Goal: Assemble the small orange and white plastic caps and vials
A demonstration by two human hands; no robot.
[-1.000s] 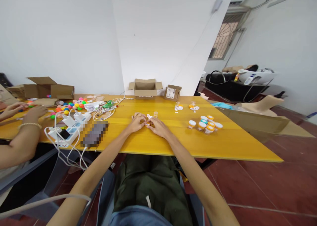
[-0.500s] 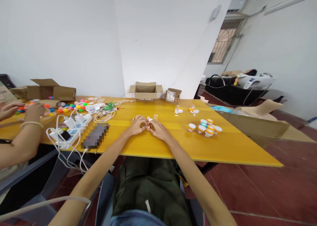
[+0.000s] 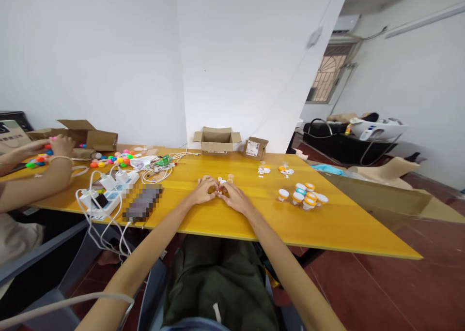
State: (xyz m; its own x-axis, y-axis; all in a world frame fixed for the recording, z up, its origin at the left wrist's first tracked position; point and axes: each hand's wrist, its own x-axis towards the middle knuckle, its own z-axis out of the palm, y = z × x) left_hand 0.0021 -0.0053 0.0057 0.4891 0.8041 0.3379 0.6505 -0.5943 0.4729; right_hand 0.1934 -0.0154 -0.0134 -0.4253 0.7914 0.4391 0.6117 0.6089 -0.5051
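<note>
My left hand [image 3: 205, 190] and my right hand [image 3: 234, 197] meet over the yellow table [image 3: 203, 219], fingertips pinched together on a small piece, partly orange, that the fingers mostly hide. Just beyond the fingertips lies a small white part [image 3: 221, 180]. A clear little cup [image 3: 230, 177] stands behind my right hand. To the right is a cluster of small clear jars [image 3: 308, 198] with white, orange and teal lids, and one jar [image 3: 283, 194] stands a little apart from them.
Loose white and orange parts [image 3: 286, 169] lie at the back right, near a small carton [image 3: 255, 148] and an open box [image 3: 217, 140]. Left are a power strip [image 3: 113, 195], a blurred-out dark device [image 3: 143, 203], cables and colourful balls [image 3: 109, 159]. A co-worker's hands [image 3: 60, 147] handle balls.
The whole view has shifted slightly, with the table lower in the picture. My hands stay together at the same spot. The co-worker's hands have moved a little.
</note>
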